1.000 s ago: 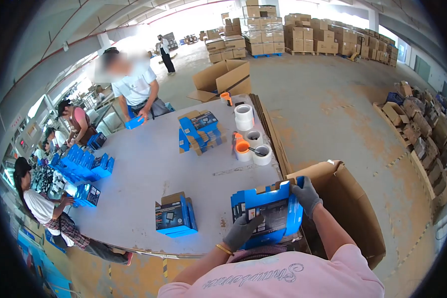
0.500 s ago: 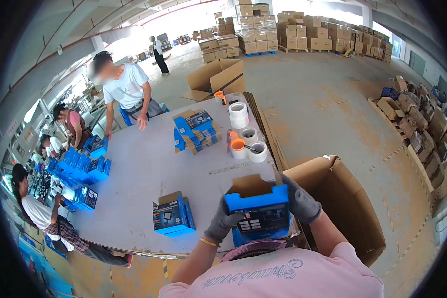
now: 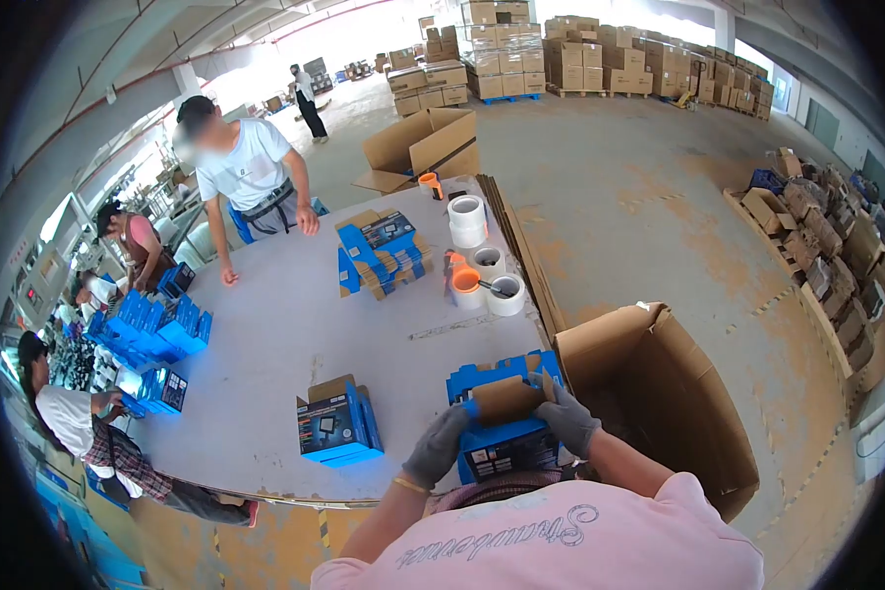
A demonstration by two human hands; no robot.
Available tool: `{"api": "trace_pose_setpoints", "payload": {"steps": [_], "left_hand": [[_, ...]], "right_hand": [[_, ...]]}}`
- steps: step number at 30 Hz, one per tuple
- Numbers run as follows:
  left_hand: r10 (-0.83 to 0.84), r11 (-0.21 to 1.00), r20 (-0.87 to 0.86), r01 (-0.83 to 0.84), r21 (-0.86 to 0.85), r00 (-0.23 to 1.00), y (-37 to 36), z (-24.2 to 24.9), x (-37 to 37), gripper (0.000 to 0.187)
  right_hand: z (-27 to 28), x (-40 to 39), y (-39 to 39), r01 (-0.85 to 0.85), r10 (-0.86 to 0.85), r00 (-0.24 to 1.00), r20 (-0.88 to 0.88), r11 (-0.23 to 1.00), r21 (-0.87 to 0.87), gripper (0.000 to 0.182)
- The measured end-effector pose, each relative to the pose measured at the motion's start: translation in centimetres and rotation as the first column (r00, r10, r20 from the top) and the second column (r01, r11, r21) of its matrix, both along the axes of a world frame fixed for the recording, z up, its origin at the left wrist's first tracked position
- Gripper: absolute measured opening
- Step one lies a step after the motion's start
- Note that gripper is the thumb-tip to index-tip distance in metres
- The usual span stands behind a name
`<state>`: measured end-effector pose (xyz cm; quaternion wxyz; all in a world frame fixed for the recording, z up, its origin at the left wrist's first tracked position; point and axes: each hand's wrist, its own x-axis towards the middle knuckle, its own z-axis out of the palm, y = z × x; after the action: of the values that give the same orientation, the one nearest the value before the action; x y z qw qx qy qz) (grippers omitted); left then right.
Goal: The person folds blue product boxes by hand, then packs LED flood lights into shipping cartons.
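Note:
In front of my body, at the table's near edge, stands a blue printed carton (image 3: 509, 459) with its top flaps up. My left hand (image 3: 439, 447), in a grey glove, grips the carton's left side near the top. The grey-gloved right hand (image 3: 567, 419) has its fingers on the brown inner flap (image 3: 506, 399), bending it over the opening. What lies inside the carton is hidden. To the left, another pair of blue cartons (image 3: 339, 426) stands side by side, one with a brown flap raised.
On the table (image 3: 265, 334) lie flattened blue cartons (image 3: 383, 256), tape rolls (image 3: 504, 295) and an orange tape dispenser (image 3: 465, 287). A large open cardboard box (image 3: 659, 393) adjoins the right edge. A co-worker (image 3: 251, 172) stands across; others work by blue cartons (image 3: 152, 329) at left.
The carton has come down and tilted, its brown flap now folded toward me. My right hand has moved from its right side onto the flap. The co-worker across has shifted their hands.

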<state>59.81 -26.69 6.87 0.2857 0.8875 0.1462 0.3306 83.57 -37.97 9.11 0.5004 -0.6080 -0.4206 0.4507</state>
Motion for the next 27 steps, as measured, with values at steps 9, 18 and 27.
{"api": "trace_pose_setpoints", "payload": {"steps": [9, 18, 27], "left_hand": [[-0.102, 0.977, -0.03, 0.095, -0.193, 0.994, 0.3, -0.1, 2.0, 0.025], [-0.034, 0.136, 0.281, 0.283, -0.949, 0.959, 1.1, 0.1, 2.9, 0.017], [-0.253, 0.862, -0.557, -0.078, -0.501, 0.791, 2.7, 6.6, 4.7, 0.047]], "right_hand": [[1.7, 2.1, 0.6, -0.229, 0.204, 0.926, -0.318, 0.972, -0.043, 0.051], [-2.8, 4.2, 1.4, -0.304, 0.242, 0.778, -0.58, 0.953, -0.011, 0.035], [3.1, 3.2, 2.9, -0.453, 0.531, 0.821, 0.21, 0.83, -0.326, 0.055]]}}
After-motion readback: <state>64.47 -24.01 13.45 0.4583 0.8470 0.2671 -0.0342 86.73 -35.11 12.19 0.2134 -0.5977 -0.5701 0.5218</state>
